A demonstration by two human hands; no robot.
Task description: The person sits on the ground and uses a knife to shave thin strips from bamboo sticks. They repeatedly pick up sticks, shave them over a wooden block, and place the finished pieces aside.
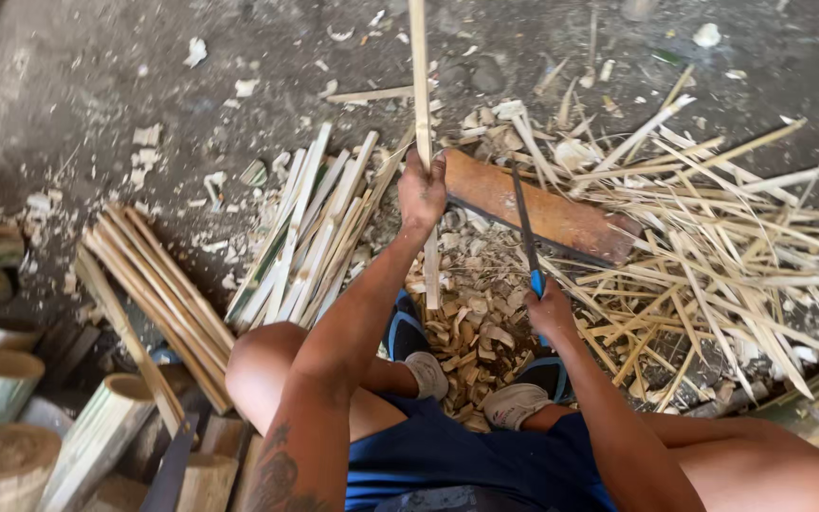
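We've got tight quarters here: between our left hand (422, 192) and right hand (552, 311) the wooden block (547, 210) and a heap of chips (471, 318) fill the ground. To the right, a tangle of thin splints (722, 237) blocks the way. To the left, flat bamboo slats (310, 228) crowd in. Bare dirt floor (78, 85) opens at upper left.

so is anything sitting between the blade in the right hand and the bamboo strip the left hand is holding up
Nothing visible does. The left hand grips the upright bamboo strip, and the right hand holds the blue-handled blade beside it. Between them lies only the reddish wooden block and low chips, under the blade rather than in its way.
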